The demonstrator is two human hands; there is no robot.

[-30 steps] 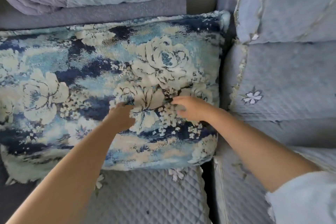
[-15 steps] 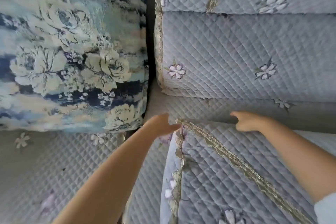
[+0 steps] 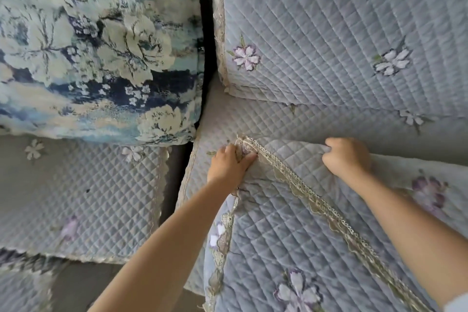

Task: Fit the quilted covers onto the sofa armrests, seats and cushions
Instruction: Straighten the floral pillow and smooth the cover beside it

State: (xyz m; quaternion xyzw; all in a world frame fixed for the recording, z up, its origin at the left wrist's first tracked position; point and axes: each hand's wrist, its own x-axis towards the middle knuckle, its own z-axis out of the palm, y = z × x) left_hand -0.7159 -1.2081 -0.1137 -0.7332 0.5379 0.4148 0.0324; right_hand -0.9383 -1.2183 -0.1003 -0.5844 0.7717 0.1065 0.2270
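A loose grey-blue quilted cover [image 3: 283, 223] with purple embroidered flowers lies on the right-hand sofa seat, crossed diagonally by a beige lace trim [image 3: 316, 202]. My left hand [image 3: 229, 167] pinches the cover's far corner where the lace begins. My right hand [image 3: 348, 157] grips the cover's far edge, fingers curled into the fabric. Beneath it a second quilted seat cover [image 3: 253, 119] shows. Behind stands a back cushion [image 3: 329, 28] in the same quilted cover.
A blue and cream floral pillow [image 3: 96, 53] leans at the upper left. The left seat [image 3: 83, 197] wears a quilted cover too. A dark gap [image 3: 174, 180] runs between the two seats.
My view swung right from the floral pillow to the right seat. Both hands left the pillow, reached the loose cover's far edge and now hold it.
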